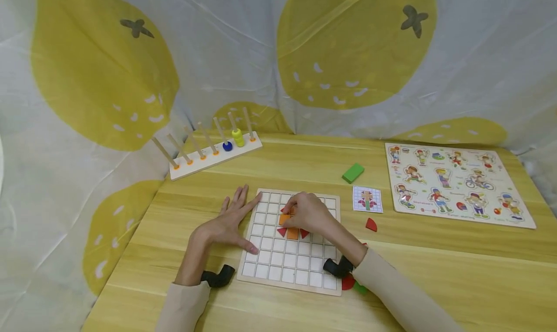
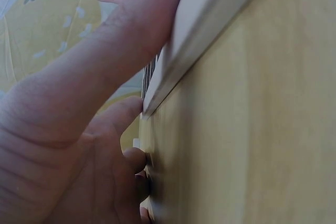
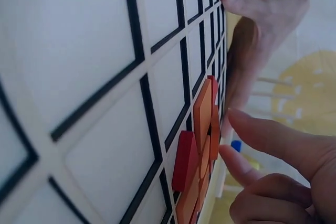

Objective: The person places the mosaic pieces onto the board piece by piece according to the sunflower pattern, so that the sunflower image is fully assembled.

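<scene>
A pale wooden board with a grid of white squares [image 1: 289,285] lies flat on the table. My left hand [image 1: 228,221] is spread along its left edge, with the thumb and index finger on the board's border. Over the board's upper middle, my right hand [image 1: 310,213] has thumb and index finger bent toward each other at an orange tile [image 1: 284,219], other fingers curled in. Another orange tile [image 1: 293,234] sits just below, flanked by a red wedge tile [image 1: 282,232] and a second red tile [image 1: 304,233]. The right wrist view shows the orange tiles [image 3: 202,108] clustered beside the fingertips.
Right of the board lie a small pattern card [image 1: 367,199], a green block [image 1: 353,173] and a red quarter-round piece [image 1: 371,224]. Red pieces [image 1: 347,282] sit under my right forearm. A peg stand [image 1: 217,155] is behind left; a picture puzzle [image 1: 457,187] lies far right.
</scene>
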Tool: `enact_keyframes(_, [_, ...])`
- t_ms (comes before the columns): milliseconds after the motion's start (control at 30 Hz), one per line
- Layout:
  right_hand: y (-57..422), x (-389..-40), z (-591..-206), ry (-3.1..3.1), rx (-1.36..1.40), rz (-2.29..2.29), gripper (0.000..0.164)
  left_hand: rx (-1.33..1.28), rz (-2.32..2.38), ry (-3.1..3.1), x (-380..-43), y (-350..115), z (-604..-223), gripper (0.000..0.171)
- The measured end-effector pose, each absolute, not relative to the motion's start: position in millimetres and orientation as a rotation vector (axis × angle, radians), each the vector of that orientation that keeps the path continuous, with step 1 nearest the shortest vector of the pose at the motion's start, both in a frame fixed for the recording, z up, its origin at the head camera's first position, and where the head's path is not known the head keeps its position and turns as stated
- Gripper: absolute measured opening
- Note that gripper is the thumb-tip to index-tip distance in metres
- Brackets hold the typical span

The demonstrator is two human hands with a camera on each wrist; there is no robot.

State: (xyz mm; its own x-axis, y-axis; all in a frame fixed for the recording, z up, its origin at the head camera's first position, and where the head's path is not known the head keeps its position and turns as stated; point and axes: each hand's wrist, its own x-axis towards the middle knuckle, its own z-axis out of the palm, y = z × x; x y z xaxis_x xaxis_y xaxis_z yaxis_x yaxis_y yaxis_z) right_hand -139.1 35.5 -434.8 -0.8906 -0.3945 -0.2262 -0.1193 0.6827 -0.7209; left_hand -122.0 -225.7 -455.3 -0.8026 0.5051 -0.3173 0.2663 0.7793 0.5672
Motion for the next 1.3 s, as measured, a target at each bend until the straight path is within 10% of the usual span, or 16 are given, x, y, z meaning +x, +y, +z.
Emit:
enact_keyframes(800, [42, -146, -444, 2.457, -0.488, -1.145, 0.015, 0.567, 0.714, 2.505, -122, -225, -454, 0.138])
enact_keyframes(1300, [169, -109, -439, 2.505, -0.382, -1.218, 0.019, 0.566, 0.72, 2.51, -122, -224, -455, 0.139])
